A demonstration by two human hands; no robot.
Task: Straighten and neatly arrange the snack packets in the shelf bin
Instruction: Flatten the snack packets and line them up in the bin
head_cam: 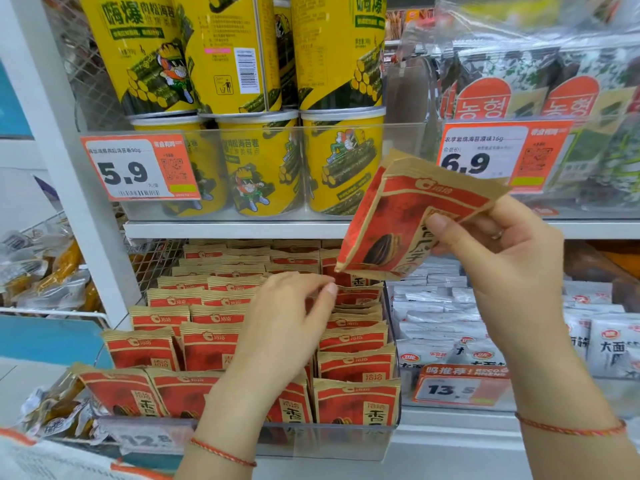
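Red-and-tan snack packets (207, 344) stand in three rows inside a clear shelf bin (346, 441) on the lower shelf. My right hand (498, 258) grips a small stack of the same packets (398, 216), tilted and raised above the bin's right row. My left hand (287, 320) hovers over the middle row with relaxed, slightly bent fingers, its fingertips near the lower corner of the raised stack, holding nothing. The front packets at the left lean sideways (117, 389).
Yellow seaweed-roll cans (263, 168) fill the shelf above, behind price tags 5.9 (138, 168) and 6.9 (498, 154). White snack packets (450, 317) fill the bin to the right. A wire basket of wrapped snacks (45, 271) hangs at the left.
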